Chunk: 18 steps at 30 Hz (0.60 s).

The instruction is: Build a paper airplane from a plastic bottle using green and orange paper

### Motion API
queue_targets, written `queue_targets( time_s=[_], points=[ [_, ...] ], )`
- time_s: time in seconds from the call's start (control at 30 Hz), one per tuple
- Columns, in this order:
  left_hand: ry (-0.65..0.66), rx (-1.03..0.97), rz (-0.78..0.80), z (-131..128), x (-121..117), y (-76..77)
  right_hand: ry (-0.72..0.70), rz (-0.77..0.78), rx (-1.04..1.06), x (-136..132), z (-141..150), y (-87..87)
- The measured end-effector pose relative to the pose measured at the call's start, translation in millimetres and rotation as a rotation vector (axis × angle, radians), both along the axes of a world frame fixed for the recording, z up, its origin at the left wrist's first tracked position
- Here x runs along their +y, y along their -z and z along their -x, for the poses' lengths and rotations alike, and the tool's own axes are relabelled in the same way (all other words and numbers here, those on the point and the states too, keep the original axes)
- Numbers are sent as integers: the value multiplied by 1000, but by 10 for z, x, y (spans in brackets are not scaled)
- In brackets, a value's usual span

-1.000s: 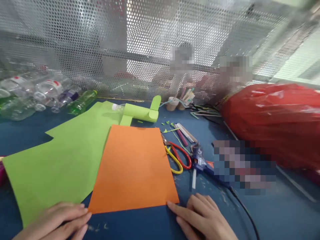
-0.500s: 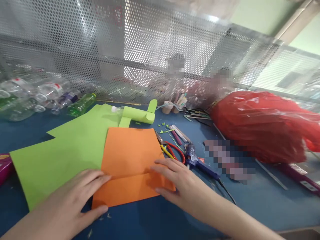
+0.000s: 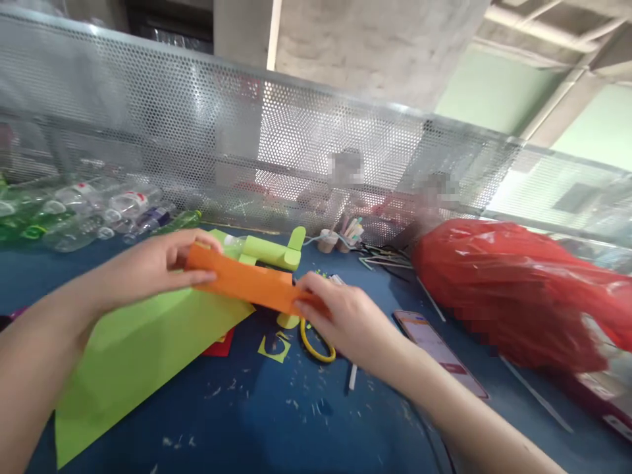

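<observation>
Holding folded orange paper (image 3: 247,284) above tabletop (image 3: 257,415), short of far edge. Left hand (image 3: 165,260) pinches one end, thumb against fingers; right hand (image 3: 343,311) pinches other. Best handling: ends level, layers aligned, grip light, no stray creases.

1. Both arms reach out above the surface (image 3: 257,411) toward its far edge, the 2 hands raised and well apart.
2. Left hand (image 3: 153,263): closed in a pinch, thumb below, fingers curled above; the left forearm (image 3: 44,355) slants in from the surface's near left.
3. Right hand (image 3: 345,306): also pinching, digits pointing left; the right forearm (image 3: 439,395) slants in from the near right.
4. Both forearms are bare.
5. The right fingertips' exact curl is hard to tell.
</observation>
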<state>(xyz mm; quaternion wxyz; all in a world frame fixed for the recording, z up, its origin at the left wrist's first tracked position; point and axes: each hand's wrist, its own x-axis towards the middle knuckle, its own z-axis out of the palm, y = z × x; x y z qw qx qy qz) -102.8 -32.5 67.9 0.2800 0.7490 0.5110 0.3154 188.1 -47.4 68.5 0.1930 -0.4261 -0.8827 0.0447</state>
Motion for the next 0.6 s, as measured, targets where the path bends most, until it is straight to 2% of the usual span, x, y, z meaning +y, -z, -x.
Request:
queue_targets(
  time_s=[0.07, 0.13, 0.2, 0.27, 0.33, 0.43, 0.53, 0.6],
  points=[
    [103, -153, 85, -4, 187, -158, 56, -98, 83, 58, -18, -137],
    [97, -229, 92, -47, 355, -308, 104, -152, 201, 126, -39, -210],
    [70, -283, 13, -117, 485, -466, 101, -93, 385, 191, -63, -214],
    [85, -299, -50, -199, 568, -637, 25, 125, 632, 235, -88, -165],
    [102, -226, -113, -281, 617, -812, -75, 436, 836, 243, -108, -84],
    [123, -3, -154, -386, 692, -1019, -136, 802, 951, 205, -120, 72],
    [209, 173, -7, -443, 845, -1031, -112, 932, 1008, 185, -108, 277],
    [248, 256, 128, -440, 991, -882, -77, 933, 995, 201, -89, 438]
  ],
)
